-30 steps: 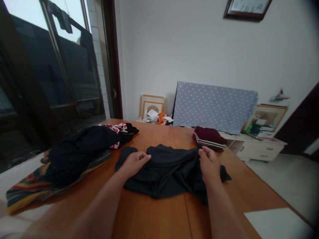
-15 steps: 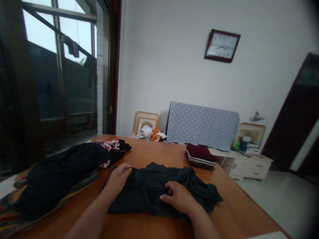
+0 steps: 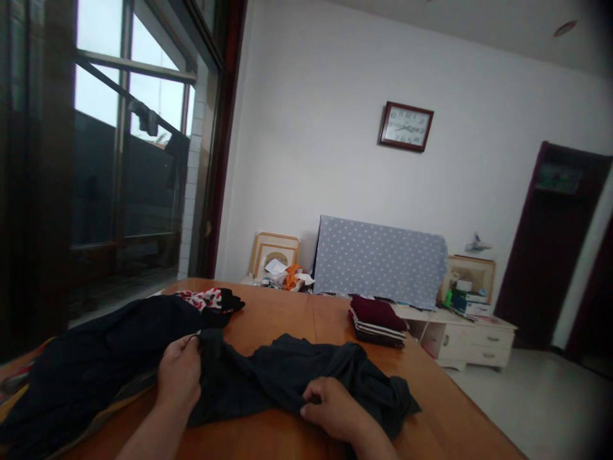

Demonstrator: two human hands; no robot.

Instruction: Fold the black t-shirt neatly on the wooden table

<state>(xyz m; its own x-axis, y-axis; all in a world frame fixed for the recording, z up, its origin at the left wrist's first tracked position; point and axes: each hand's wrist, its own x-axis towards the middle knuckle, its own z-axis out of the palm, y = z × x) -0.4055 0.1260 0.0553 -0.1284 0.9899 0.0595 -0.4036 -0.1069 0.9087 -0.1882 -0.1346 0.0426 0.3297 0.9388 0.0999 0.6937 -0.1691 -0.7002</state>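
Note:
A dark grey garment (image 3: 268, 377) lies rumpled across the wooden table (image 3: 282, 305). My left hand (image 3: 181, 370) pinches its left end and holds that corner raised off the table. Over the middle of the cloth, my right hand (image 3: 330, 406) has its fingers curled, with thumb and forefinger close together at a fold. Any cloth between those fingertips is too small to make out. The garment's right part is bunched in folds beyond the right hand.
Dark clothes (image 3: 110, 345) are heaped at the left, beside a red-and-white patterned piece (image 3: 204, 298). A folded stack (image 3: 376, 319), maroon on top, sits at the table's right edge. Behind stands a white cabinet (image 3: 479, 342).
My left hand has moved left and lifted the garment's left end. The right hand stays over the middle, its fingers more closed. The camera view has tilted upward.

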